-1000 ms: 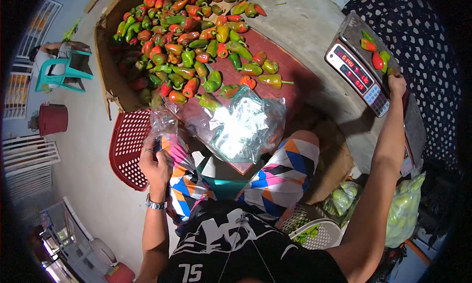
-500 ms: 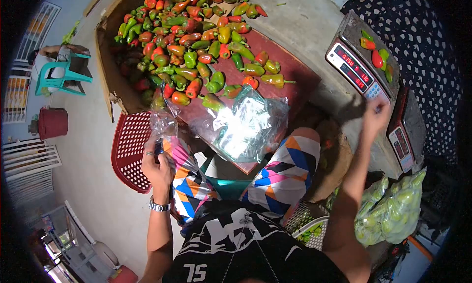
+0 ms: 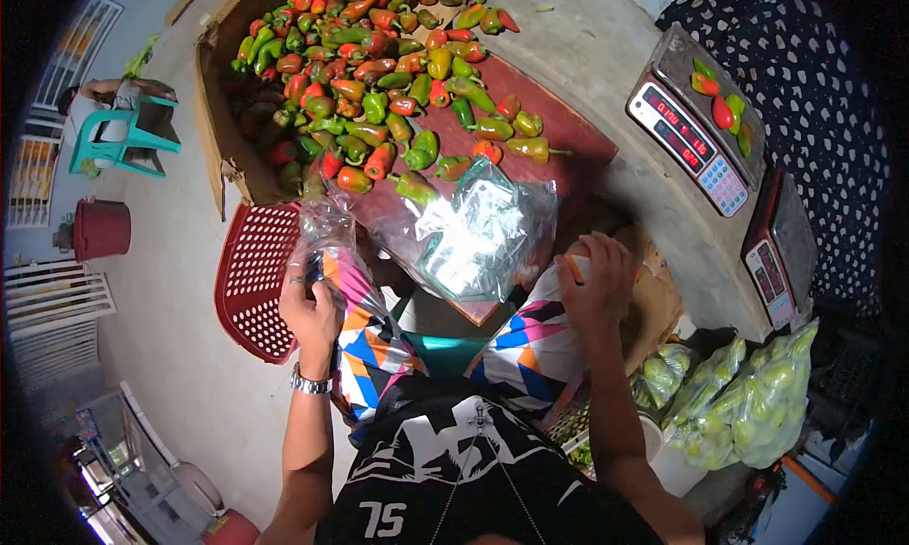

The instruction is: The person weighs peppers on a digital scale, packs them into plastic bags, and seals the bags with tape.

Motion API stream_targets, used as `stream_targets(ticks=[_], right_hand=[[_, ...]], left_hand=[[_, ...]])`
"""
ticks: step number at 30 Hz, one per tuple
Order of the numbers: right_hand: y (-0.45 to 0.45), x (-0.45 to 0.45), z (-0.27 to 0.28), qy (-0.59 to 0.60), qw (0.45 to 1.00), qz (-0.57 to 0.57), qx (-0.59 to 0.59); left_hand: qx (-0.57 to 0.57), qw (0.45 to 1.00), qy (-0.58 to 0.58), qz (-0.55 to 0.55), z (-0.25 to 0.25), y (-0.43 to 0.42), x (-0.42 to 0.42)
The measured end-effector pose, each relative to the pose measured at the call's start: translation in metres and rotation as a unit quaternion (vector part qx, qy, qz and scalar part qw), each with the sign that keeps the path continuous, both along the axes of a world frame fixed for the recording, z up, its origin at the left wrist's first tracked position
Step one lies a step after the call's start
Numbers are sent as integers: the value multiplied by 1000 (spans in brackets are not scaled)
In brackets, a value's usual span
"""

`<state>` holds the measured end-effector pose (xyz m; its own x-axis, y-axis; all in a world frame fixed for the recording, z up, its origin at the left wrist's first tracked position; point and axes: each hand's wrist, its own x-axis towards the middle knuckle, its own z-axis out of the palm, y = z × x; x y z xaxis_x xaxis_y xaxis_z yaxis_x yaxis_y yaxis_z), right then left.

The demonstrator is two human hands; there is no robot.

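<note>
My left hand (image 3: 308,303), wearing a ring, is closed on a clear plastic bag (image 3: 327,225) over my left thigh; the bag hangs out past the fingers. My right hand (image 3: 598,278) lies over my right knee, its fingers stretched and with nothing visible in them. A pile of clear plastic bags (image 3: 488,228) shines on the near corner of the dark red board (image 3: 568,157) between the hands. Beyond it spreads a heap of red and green peppers (image 3: 374,100). Several peppers (image 3: 722,112) rest on the pan of a digital scale (image 3: 686,147) at the right.
A cardboard box (image 3: 216,138) backs the heap at the left, above a red perforated basket (image 3: 256,285). A second scale (image 3: 772,270) stands at the right, over filled bags of green produce (image 3: 748,403). Further left are a teal chair (image 3: 128,133) and a red bucket (image 3: 102,228).
My right hand has moved from beside the scale's keypad down and left onto my right knee. The scale's lit digits differ. My left hand keeps the bag, shifted slightly right.
</note>
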<state>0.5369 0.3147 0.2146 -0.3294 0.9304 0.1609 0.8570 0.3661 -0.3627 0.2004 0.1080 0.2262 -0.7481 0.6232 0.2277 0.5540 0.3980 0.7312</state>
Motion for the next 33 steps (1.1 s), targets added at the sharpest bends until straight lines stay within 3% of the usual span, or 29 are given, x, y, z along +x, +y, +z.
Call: stream_targets(ticks=[13, 16, 22, 25, 31, 33], right_hand=[[-2, 3, 0, 12, 1000, -16, -5], [-2, 3, 1, 15, 1000, -22, -12], [-2, 3, 2, 20, 1000, -19, -10], [-2, 3, 2, 23, 1000, -16, -7], [-1, 3, 1, 23, 999, -20, -11], [-1, 3, 1, 23, 999, -22, -11]], left_hand=[[-11, 999, 48, -8, -3, -1, -2], [-22, 1000, -10, 13, 4, 1, 3], [-14, 998, 59, -14, -8, -3, -6], [-31, 999, 21, 2, -3, -3, -2], [-27, 995, 93, -15, -12, -5, -9], [-21, 997, 70, -7, -8, -3, -5]])
